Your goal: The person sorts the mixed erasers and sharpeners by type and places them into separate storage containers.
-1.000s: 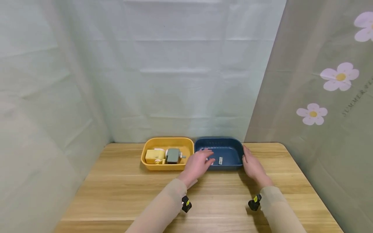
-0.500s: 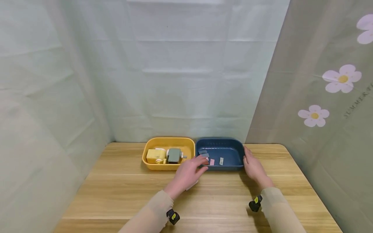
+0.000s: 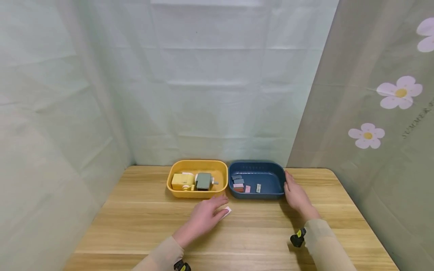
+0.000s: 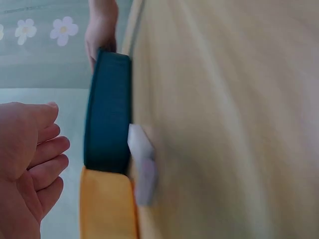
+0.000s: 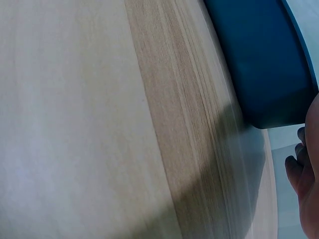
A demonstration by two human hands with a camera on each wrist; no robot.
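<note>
My left hand point(image 3: 205, 216) hovers over the table just in front of the yellow tray point(image 3: 176, 194), fingers loosely bent and holding nothing. By its thumb lies a small white block point(image 3: 228, 211); in the left wrist view this white block point(image 4: 139, 142) has a greyish-purple piece point(image 4: 147, 181) beside it, blurred. At the blue tray's right end, my right hand point(image 3: 298, 197) touches the outer wall with extended fingers. Inside the blue tray point(image 3: 262, 195) are several small flat blocks: grey-blue point(image 3: 239, 181), pink point(image 3: 248, 189), dark red point(image 3: 239, 189) and pale point(image 3: 259, 188).
A yellow toy-like piece point(image 3: 181, 181) and a grey-green boxy piece point(image 3: 204, 181) with a short shaft lie in the yellow tray. Both trays stand side by side at the back of the wooden table point(image 3: 257, 241). Cloth point(image 3: 220, 94) hangs directly behind them.
My left hand has drawn back from over the blue tray, toward me and to the left, uncovering the blocks there and the white one on the table. The right hand stays at the tray.
</note>
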